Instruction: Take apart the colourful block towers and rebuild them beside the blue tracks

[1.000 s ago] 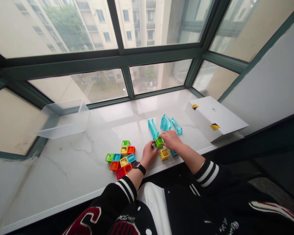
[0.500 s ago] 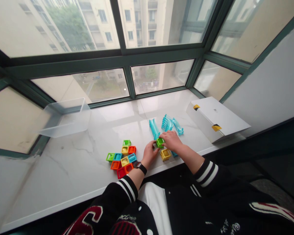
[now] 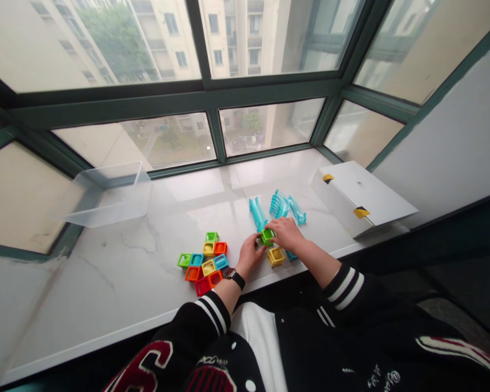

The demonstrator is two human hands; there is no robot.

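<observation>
Between my two hands is a green toy block, a hollow cube with an opening in its face. My left hand grips its left side, with the fingertips curled against it. From the right and above, my right hand pinches the same block. Just beyond it lies a translucent blue straight track piece, its near end close to the block. A yellow block stands in front of the green one. A blue block is partly hidden under my right wrist.
Left of my hands sits a cluster of coloured blocks. A curved blue track piece and another blue piece lie farther back. A clear plastic bin stands at the left, a white box at the right, against windows.
</observation>
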